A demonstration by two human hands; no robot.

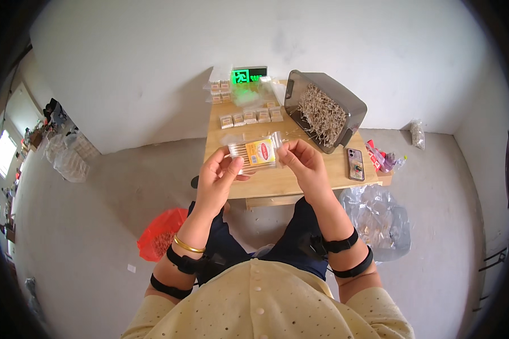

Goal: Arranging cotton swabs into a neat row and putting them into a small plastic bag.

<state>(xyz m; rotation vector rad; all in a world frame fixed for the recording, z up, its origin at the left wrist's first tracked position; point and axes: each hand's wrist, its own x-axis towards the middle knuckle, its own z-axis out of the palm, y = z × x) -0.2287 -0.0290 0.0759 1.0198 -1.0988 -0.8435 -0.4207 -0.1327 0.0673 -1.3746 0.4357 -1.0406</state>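
Observation:
In front of me, over the near part of the wooden table (322,182), I hold a small clear bag of wooden-stick cotton swabs (238,152) with a yellow and red printed card. My left hand (219,176) grips the bag's left end, thumb on top and fingers beneath. At its right end, my right hand (306,165) pinches the clear plastic edge between thumb and fingers. Beyond my hands lies a row of several filled small bags (250,117). A tilted grey translucent bin (358,108) at the back right holds a heap of loose swabs (321,116).
More filled bags are stacked (219,91) at the back left, beside loose clear plastic (253,99) and a lit green exit sign (241,76). A phone (355,165) lies near the table's right edge. On the floor are a red bag (152,230) and a large clear bag (393,226).

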